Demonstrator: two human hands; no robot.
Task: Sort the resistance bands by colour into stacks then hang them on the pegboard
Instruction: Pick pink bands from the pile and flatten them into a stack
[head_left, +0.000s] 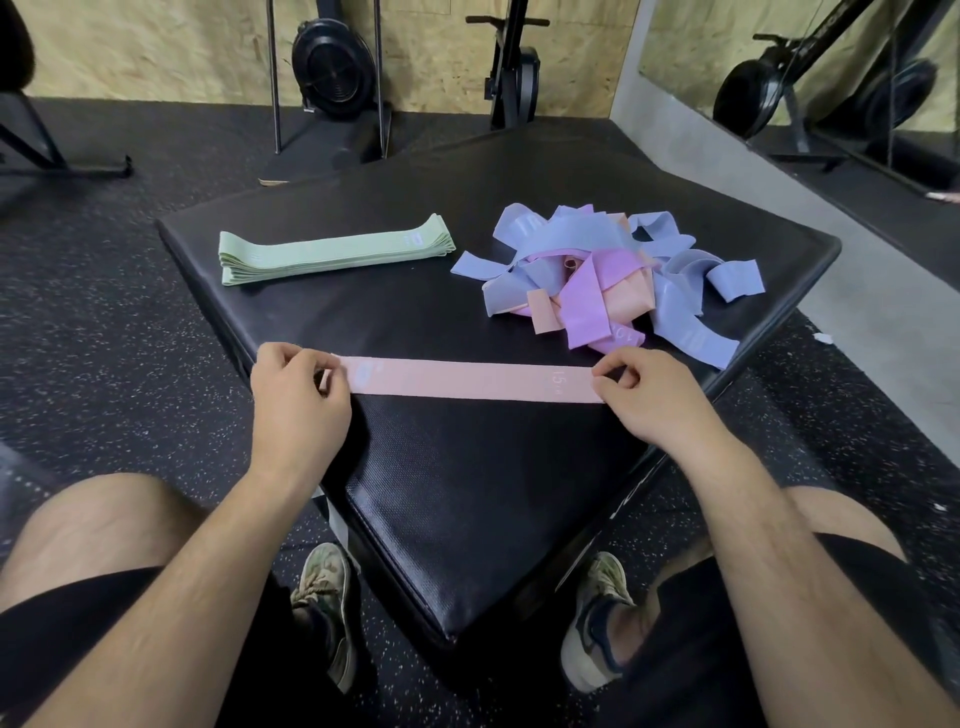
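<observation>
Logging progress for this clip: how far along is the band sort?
Done: one green stack on the black pad. In hand: left hand and right hand pinch the ends of a peach band laid flat. Left: the unsorted pile of blue, purple and peach bands; nothing hung, no pegboard in view.

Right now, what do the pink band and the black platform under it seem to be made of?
The pink band looks like thin matte rubber or latex: flat, smooth, with printed marks. The black platform seems padded vinyl: faint sheen, fine grained texture.
</observation>
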